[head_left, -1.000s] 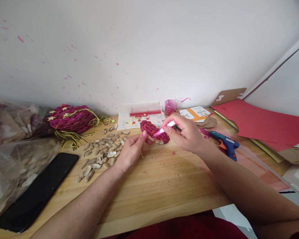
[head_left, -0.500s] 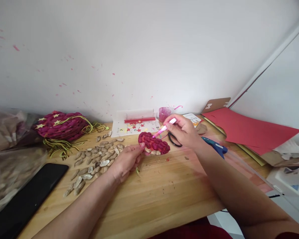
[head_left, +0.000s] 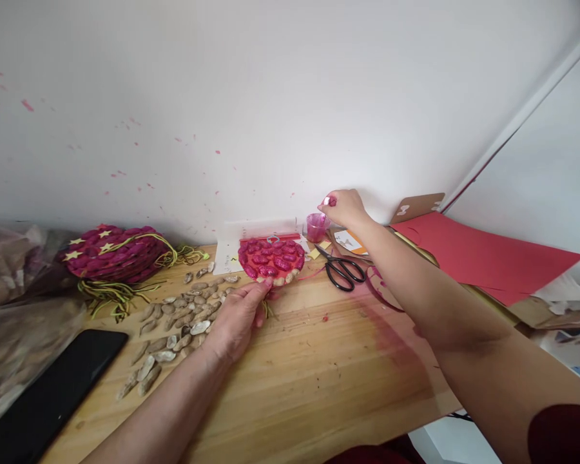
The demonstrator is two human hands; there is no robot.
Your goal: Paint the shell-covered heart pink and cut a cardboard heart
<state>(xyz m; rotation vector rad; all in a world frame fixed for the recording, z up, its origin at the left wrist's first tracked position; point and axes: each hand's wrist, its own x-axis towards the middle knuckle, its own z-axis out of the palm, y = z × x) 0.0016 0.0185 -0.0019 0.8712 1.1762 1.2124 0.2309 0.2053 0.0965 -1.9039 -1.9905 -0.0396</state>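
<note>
above the table [head_left: 319,361], the left hand [head_left: 240,314] pinches, fingers closed, the lower edge of a red disc [head_left: 271,259] set with pink peanut shells [head_left: 283,264], its bottom row pale. over the pink-stained cup [head_left: 318,228], the right hand [head_left: 348,207] has closed fingers around a white stick [head_left: 327,202]; black scissors [head_left: 347,262] lie nearby.

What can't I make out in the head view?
Head view:
Back of the peanut-shell disc: hidden by its front.
Tip of the white tool in the right hand: too small, blurred.
Lower end of the black phone: cut off by frame corner.
Writing on the white sheet: too small.
</note>
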